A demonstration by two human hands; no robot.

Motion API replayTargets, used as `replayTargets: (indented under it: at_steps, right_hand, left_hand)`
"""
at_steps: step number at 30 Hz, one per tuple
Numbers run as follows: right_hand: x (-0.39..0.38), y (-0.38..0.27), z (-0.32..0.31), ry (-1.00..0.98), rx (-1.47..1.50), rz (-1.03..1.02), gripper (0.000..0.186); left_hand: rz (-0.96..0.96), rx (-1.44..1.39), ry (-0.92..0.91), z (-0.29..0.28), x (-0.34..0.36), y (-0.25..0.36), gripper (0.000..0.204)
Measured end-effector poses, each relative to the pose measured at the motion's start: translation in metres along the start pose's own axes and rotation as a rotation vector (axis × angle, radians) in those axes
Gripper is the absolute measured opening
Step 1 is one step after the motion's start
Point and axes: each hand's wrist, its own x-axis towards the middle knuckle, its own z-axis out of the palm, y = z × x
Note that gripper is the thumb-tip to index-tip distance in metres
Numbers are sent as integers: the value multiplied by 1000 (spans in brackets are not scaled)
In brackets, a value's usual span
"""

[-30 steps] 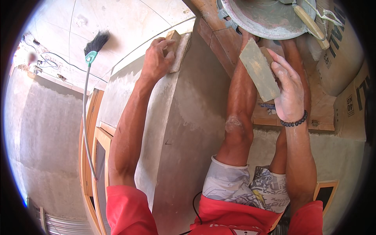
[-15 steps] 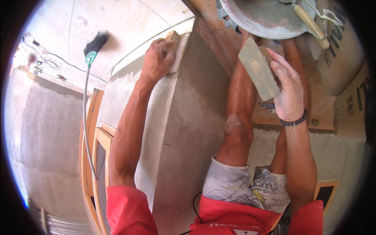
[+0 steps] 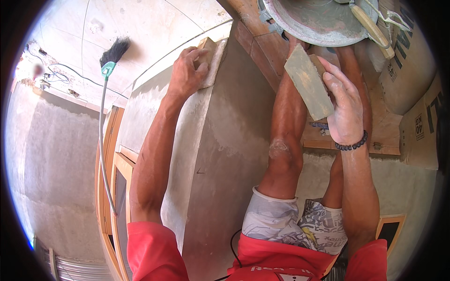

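My left hand [image 3: 186,75] has its fingers curled round a small wooden block [image 3: 208,47] lying along the top of the grey plastered column [image 3: 225,131], at its pale edge. My right hand [image 3: 344,100] holds a flat rectangular float [image 3: 307,79] by its brown back, its grey, plaster-smeared face turned up and tilted above my legs. Beyond it, at the top, is a large mortar-stained basin [image 3: 311,18], with a wooden-handled tool [image 3: 372,30] at its right rim.
A long broom [image 3: 108,70] with dark bristles stretches along the left over pale tiles [image 3: 140,28] with loose cables. Wooden frames [image 3: 119,187] border the column's left. Large paper sacks [image 3: 403,70] stand at the right, beside reddish tiles [image 3: 262,61] below.
My right hand and its float have shifted very slightly up and left. My left hand has stayed almost still on the block.
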Motion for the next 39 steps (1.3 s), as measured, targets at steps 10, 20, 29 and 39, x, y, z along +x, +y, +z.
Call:
replayTargets:
  at_steps: [10,20,29,39]
  right_hand:
    - [1,2,-2,39,-31,10,41]
    - [1,4,0,67,-26,-7,40]
    - [3,7,0,103,5,-32,38]
    - [3,7,2,100,23,-36,37]
  left_hand:
    - [2,-8,10,1,0,-1,38]
    - [-8,-1,-2,2,-1,-1,38]
    - [-49,-36,45,6,-2,-1,39]
    - [-57,-19,41,7,-2,-2,41]
